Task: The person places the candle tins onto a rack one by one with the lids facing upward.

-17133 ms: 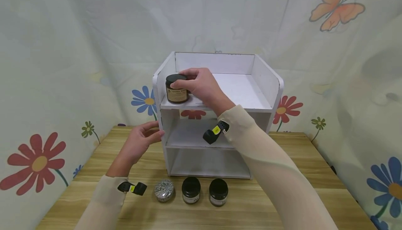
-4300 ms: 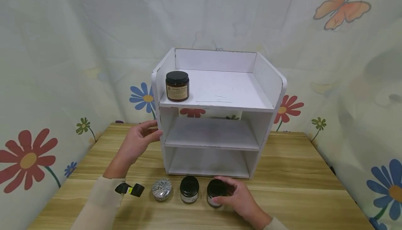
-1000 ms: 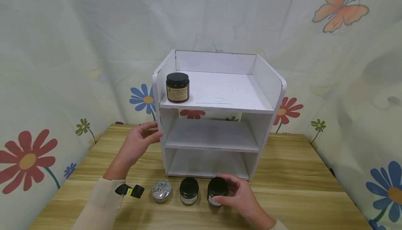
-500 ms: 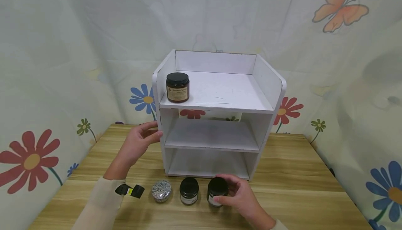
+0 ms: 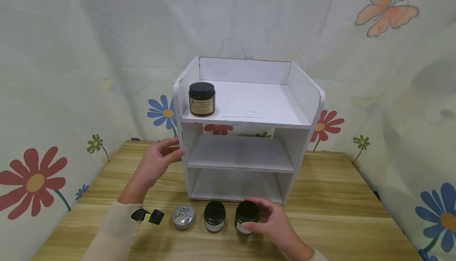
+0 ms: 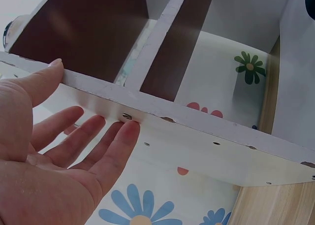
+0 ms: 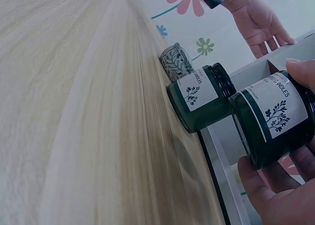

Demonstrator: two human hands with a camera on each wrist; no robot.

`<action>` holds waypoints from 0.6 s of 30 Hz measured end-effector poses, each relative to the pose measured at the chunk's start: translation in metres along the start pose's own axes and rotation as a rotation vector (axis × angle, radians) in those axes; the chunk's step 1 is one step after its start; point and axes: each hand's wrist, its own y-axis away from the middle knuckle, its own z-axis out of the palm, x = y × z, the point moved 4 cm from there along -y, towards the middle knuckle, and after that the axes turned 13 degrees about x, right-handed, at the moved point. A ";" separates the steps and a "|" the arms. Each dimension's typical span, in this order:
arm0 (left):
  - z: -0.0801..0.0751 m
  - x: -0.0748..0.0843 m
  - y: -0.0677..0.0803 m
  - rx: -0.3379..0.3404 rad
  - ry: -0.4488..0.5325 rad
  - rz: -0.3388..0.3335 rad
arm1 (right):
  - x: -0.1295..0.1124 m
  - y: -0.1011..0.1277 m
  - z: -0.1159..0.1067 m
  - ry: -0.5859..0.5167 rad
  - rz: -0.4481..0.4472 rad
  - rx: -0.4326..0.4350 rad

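Note:
My right hand [image 5: 276,224] holds a dark green glass candle jar [image 5: 246,216] with a black lid and white label, thumb on the near side and fingers round the far side. In the right wrist view this candle jar [image 7: 275,109] is tilted in the picture, its base apart from the wood. A matching candle jar [image 5: 214,216] stands just left of it, then a round patterned tin [image 5: 183,216]. My left hand [image 5: 155,161] touches the white shelf unit's [image 5: 246,125] left side, its thumb at the front edge and fingertips on the outer face [image 6: 162,136].
An amber jar [image 5: 202,99] with a black lid and cream label stands at the left of the top shelf. Below are two more shelf levels [image 5: 240,150]. The shelf unit stands on a wood-grain table [image 5: 338,205], before a flowered cloth backdrop [image 5: 246,15].
Seventeen seconds ago my right hand was at the amber jar on the top shelf; now it grips the rightmost candle jar in front. Over the last second almost nothing moves. The left hand stays.

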 end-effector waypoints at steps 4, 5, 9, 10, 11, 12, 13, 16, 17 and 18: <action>0.000 -0.001 0.000 0.002 0.001 -0.013 | -0.001 -0.001 0.000 0.004 0.006 -0.001; 0.000 -0.001 0.000 0.003 -0.001 -0.017 | -0.001 -0.001 0.001 0.006 0.008 -0.001; 0.001 -0.002 -0.001 0.002 0.002 -0.016 | -0.003 -0.001 0.000 0.015 0.019 -0.002; 0.001 -0.003 -0.002 0.002 0.002 -0.014 | -0.003 -0.001 0.000 0.014 0.023 -0.003; 0.001 -0.003 -0.002 0.001 0.001 -0.013 | -0.003 -0.001 0.000 0.012 0.026 -0.003; 0.001 -0.003 -0.002 0.000 0.002 -0.012 | -0.004 -0.001 0.001 0.010 0.028 -0.003; 0.001 -0.003 -0.002 0.000 0.002 -0.012 | -0.004 -0.001 0.001 0.009 0.028 -0.004; 0.001 -0.002 -0.001 0.000 -0.001 -0.014 | -0.004 -0.001 0.001 0.004 0.030 -0.005; 0.001 -0.002 -0.001 0.000 -0.002 -0.017 | -0.005 -0.001 0.001 0.004 0.031 -0.004; 0.000 -0.002 -0.001 0.000 -0.002 -0.017 | -0.005 -0.001 0.001 0.005 0.033 -0.003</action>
